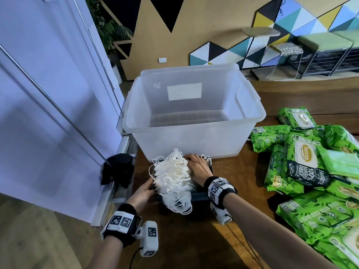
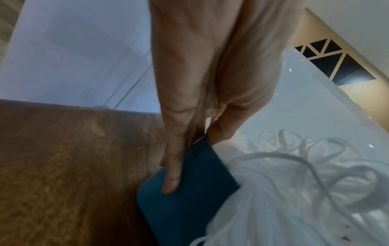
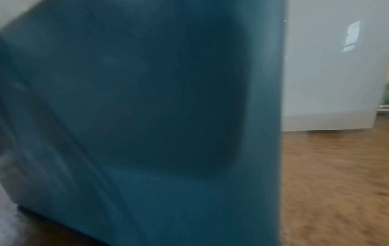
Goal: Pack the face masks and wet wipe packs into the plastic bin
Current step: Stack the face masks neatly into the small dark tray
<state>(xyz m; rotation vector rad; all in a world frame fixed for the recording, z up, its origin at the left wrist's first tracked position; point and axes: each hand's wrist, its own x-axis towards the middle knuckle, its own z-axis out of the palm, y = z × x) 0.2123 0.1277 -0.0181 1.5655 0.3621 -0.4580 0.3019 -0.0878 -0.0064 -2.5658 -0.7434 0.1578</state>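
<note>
Now | face masks (image 1: 172,177) stack: long axis toward plastic bin (image 1: 194,121)

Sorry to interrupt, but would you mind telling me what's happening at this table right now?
A person is packing supplies into a clear plastic bin, which looks empty so far. Both hands are on a dark blue tray of white face masks just in front of the bin: the left hand grips the tray's left edge and the right hand rests on the masks. Green wet wipe packs lie piled on the table to the right.
</note>
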